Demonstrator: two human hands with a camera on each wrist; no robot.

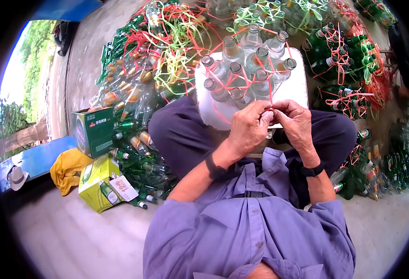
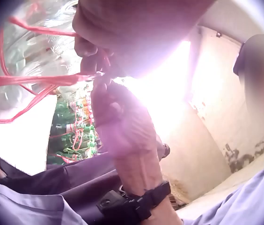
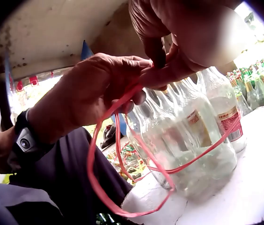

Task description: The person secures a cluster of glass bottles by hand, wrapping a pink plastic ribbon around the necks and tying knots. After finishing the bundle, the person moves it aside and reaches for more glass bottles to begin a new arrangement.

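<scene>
Clear glass bottles (image 1: 236,69) stand in a tight cluster on a white board (image 1: 297,90), with pink plastic twine (image 1: 232,86) looped around and between their necks. At the cluster's near edge, my left hand (image 1: 251,124) and right hand (image 1: 295,123) meet fingertip to fingertip. Both pinch the twine (image 2: 33,82) between thumb and fingers, as the left wrist view also shows. In the right wrist view a loose loop of twine (image 3: 92,164) hangs below the left hand (image 3: 87,89), and another strand runs across the labelled bottles (image 3: 195,126).
Heaps of bottles (image 1: 130,88) lie on the left, topped by a tangle of green and red twine (image 1: 176,42). Tied green bottles (image 1: 327,60) stand on the right. A green carton (image 1: 93,132), a yellow-green carton (image 1: 100,183) and a yellow cloth (image 1: 69,169) lie at left.
</scene>
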